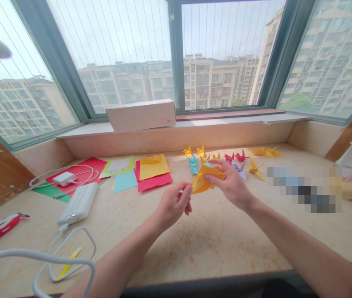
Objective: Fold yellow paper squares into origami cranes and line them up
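Your right hand and left hand hold a partly folded orange-yellow paper piece between them above the beige marble-look counter; your left fingertips pinch its lower corner. Just behind it sits a cluster of small folded paper cranes in yellow, teal, red and lilac. To your left lie flat coloured paper sheets, a white ribbed power bank with its white cable, and a white charger block. A long white cardboard box rests on the window sill.
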A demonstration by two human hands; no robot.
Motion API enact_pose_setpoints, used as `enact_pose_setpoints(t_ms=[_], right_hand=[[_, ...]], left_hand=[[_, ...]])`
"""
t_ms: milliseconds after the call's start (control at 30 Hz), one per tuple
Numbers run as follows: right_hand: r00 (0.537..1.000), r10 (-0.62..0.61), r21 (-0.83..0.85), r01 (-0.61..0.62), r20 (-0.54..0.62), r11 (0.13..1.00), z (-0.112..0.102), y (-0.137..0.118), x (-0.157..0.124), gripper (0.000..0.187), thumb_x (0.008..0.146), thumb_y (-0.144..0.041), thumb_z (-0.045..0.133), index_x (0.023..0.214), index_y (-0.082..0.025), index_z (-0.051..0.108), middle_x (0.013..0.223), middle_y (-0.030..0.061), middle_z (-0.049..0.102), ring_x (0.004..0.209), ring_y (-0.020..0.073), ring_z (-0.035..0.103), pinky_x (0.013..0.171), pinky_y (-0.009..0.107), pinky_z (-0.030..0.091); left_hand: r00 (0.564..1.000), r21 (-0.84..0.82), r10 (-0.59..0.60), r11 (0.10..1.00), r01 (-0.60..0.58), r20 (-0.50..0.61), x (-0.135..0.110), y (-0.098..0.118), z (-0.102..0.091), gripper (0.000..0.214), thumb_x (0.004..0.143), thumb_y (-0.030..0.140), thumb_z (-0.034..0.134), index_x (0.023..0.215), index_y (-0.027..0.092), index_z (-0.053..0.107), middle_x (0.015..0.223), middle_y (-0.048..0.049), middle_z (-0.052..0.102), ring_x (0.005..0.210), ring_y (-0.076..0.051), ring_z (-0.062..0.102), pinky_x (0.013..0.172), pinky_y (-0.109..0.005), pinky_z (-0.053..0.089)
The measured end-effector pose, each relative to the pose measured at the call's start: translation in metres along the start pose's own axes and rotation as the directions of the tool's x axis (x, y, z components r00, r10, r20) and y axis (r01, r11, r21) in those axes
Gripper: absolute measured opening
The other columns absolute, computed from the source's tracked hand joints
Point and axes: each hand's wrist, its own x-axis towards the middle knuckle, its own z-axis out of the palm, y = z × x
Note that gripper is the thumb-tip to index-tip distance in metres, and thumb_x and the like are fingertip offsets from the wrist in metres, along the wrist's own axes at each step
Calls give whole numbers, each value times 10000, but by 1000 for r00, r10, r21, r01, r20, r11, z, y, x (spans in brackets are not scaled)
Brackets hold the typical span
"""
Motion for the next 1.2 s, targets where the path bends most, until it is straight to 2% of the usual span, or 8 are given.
enact_pose_setpoints(t_ms=[133,400,567,633,733,833,1067,1200], right_hand=[[998,-34,-10,34,-44,999,1,2,1,410,721,-371,786,1069,-222,627,963,44,729,871,210,709,793,362,585],[999,11,-16,-12,-51,1000,-2,5,0,347,741,-341,767,1049,-211,673,984,54,738,865,211,708,780,363,588],[1000,14,-79,-12,20,997,4,11,-7,293,763,-317,750,1030,-214,688,965,49,739,868,208,705,801,361,580],[996,10,-59,-5,89,998,8,13,-11,282,776,-304,740,1039,-219,684,973,46,741,888,207,707,820,361,578],[991,-9,-59,17,134,998,13,15,-15,253,787,-289,732,1026,-219,685,1007,49,738,934,207,700,873,368,560],[991,-12,-65,21,134,998,13,16,-15,240,788,-288,732,1011,-215,684,1006,50,735,932,202,694,872,361,551],[990,66,3,-67,121,998,11,9,-11,296,743,-262,759,1022,-221,670,909,20,716,807,170,684,745,300,557],[991,84,12,-86,108,996,11,5,-10,366,722,-268,770,1069,-237,655,888,3,675,736,147,665,663,266,546]], left_hand=[[1000,15,-3,1000,2,5,-1,1,0,312,873,462,586,912,157,639,596,38,536,453,-109,589,429,-189,461],[994,149,31,989,-15,-105,-1,3,-1,376,917,466,511,697,168,574,542,16,564,428,-106,566,426,-191,440],[980,262,108,963,-62,-166,-1,7,-3,309,870,449,604,971,163,663,924,-105,713,764,-203,687,565,-244,531],[988,213,98,974,-71,-116,-1,7,-2,344,867,445,612,1059,166,674,1040,-125,713,878,-238,690,640,-274,551],[997,161,76,984,-71,-26,-2,5,0,334,898,440,567,1022,169,720,963,-101,738,845,-235,690,682,-286,542],[996,179,87,980,-81,-26,-2,3,0,319,904,420,563,965,164,742,892,-77,740,810,-221,673,679,-271,523],[994,195,103,976,-94,-37,-1,5,-2,291,908,373,569,874,128,722,796,-48,710,722,-162,631,628,-222,476],[999,50,13,999,-16,47,-2,5,-1,306,886,412,604,909,117,683,795,-55,698,695,-160,657,624,-239,512]])
